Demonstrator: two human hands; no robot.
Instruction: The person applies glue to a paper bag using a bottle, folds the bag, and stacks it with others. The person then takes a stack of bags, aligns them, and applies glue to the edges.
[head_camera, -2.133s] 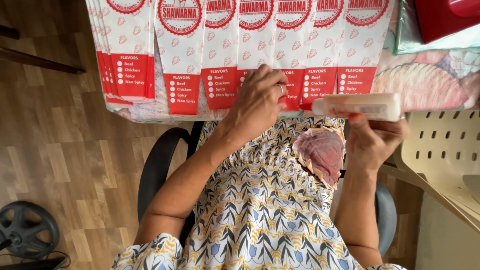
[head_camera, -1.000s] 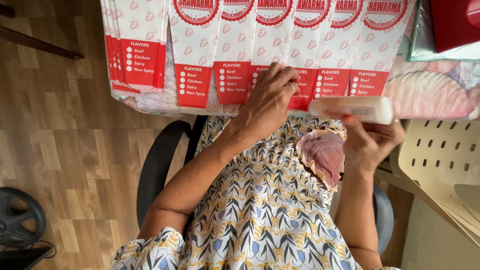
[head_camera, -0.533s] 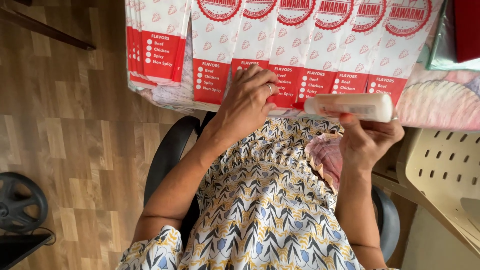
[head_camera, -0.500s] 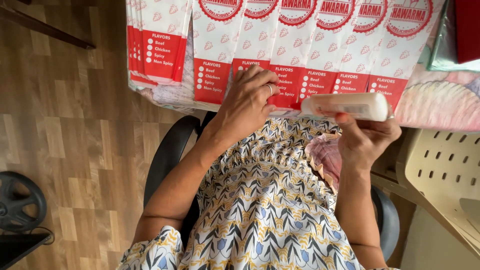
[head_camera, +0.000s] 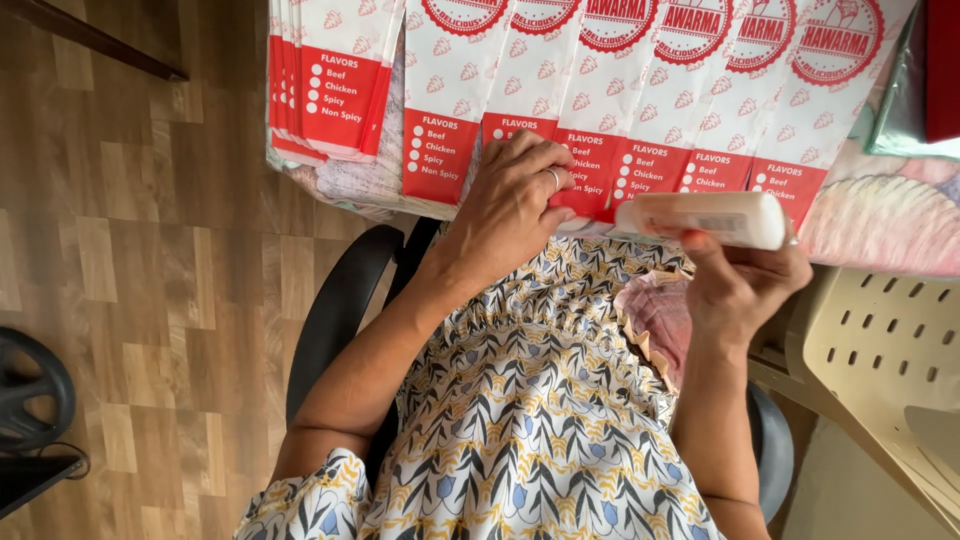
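Several white and red paper sleeves (head_camera: 620, 90) lie side by side, overlapping, along the table's near edge. My left hand (head_camera: 510, 205) rests on the red lower ends of the middle sleeves, fingers curled over their edge, a ring on one finger. My right hand (head_camera: 735, 280) holds a white glue stick (head_camera: 700, 218) sideways, just below the sleeves at the right. A pinkish cloth (head_camera: 655, 320) lies in my lap, on the patterned dress.
A stack of the same sleeves (head_camera: 325, 90) sits at the table's left end. The table (head_camera: 890, 215) has a patterned cover. A beige perforated plastic chair (head_camera: 880, 350) stands at the right, a black office chair (head_camera: 335, 310) under me, a black wheel-like object (head_camera: 30, 400) on the wooden floor at left.
The view has shifted so the sleeves sit further right and lower. My left hand stays on the sleeve ends; the right hand keeps the glue stick in about the same place.
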